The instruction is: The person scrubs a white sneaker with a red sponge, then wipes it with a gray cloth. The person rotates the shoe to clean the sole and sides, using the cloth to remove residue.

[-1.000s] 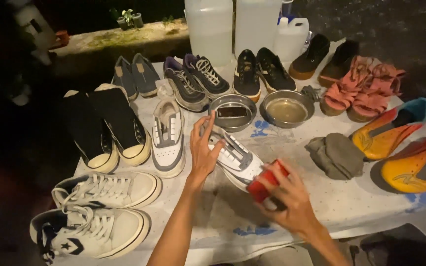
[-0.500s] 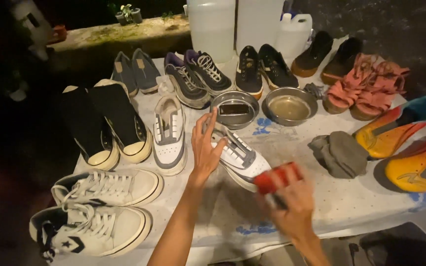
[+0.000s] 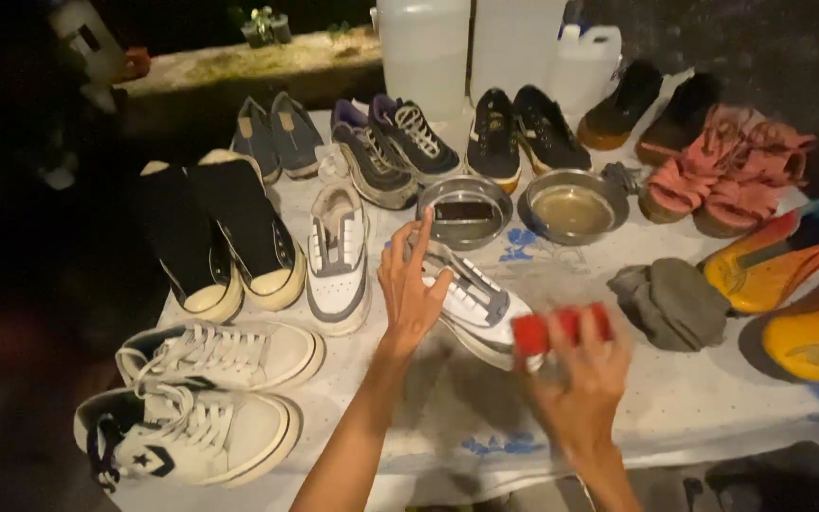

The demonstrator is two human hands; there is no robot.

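A white and grey sneaker (image 3: pixel 481 308) lies on its side in the middle of the cloth-covered table (image 3: pixel 675 398). My left hand (image 3: pixel 411 289) rests flat on its heel end, fingers spread. My right hand (image 3: pixel 582 374) grips a red brush (image 3: pixel 556 329) just off the sneaker's toe. The matching white sneaker (image 3: pixel 338 256) stands to the left of my left hand.
Two metal bowls (image 3: pixel 464 209) (image 3: pixel 573 204) sit behind the sneaker, one holding murky water. A grey rag (image 3: pixel 670 301) lies to the right. Pairs of shoes ring the table: black high-tops (image 3: pixel 215 242), white sneakers (image 3: pixel 201 389), orange shoes (image 3: pixel 793 284), pink sandals (image 3: pixel 722 180). Plastic jugs (image 3: pixel 485 47) stand at the back.
My right hand with the red brush has pulled away from the sneaker's toe toward me and to the right. My left hand stays on the sneaker.
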